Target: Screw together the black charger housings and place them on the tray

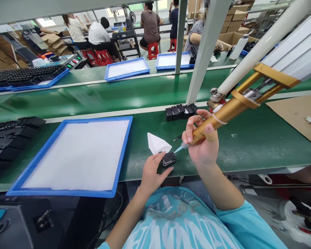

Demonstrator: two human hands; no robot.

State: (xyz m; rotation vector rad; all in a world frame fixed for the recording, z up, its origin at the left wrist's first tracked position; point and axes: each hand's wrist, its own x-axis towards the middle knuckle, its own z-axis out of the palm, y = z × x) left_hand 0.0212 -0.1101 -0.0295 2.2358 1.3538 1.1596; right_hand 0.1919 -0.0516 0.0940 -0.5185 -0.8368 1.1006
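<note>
green bench (pixel 146 121), hands (pixel 206 148) (pixel 152 172) curled: right round dispenser (pixel 232 112) aslant down-left, left round case (pixel 169 158)

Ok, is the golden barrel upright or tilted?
Tilted: the golden barrel slants through the right hand, its pale-blue nozzle pointing down towards the black block.

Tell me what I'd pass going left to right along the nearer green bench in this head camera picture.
Pile of black casings → blue-rimmed tray → single black casing → pale blue nozzle tip → right hand → cardboard sheet.
</note>
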